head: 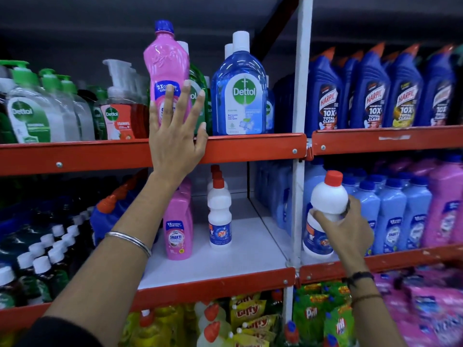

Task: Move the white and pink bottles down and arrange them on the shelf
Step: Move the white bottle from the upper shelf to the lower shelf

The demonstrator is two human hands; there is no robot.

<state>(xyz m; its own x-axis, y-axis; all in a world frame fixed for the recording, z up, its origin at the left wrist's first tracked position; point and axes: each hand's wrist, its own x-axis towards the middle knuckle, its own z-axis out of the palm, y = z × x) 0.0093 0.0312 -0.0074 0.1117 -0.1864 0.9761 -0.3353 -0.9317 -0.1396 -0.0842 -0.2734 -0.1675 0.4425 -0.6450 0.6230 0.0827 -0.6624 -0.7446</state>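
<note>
Nearest us, our left forearm rises from the lower left corner, a thin metal bangle on the wrist. Our left hand is raised flat in front of the upper shelf's red rail, fingers spread apart and gripping nothing; the fingertips overlap the lower label of a pink bottle with a blue cap. That bottle stands on the upper shelf with its long axis nearly vertical, cap up, leaning slightly left at the top, just beside a blue Dettol bottle.

Our right hand is closed around the waist of a white bottle with a red cap, held in front of the white upright post at middle-shelf level. Its long axis is tilted, cap up and to the right, base down and to the left.

On the middle shelf's white board, a second pink bottle stands upright, its top hidden behind our left wrist. Just to its right, apart from it, a row of white Rin bottles with red caps stands upright, running back into the shelf. Harpic bottles line the upper right shelf.
</note>
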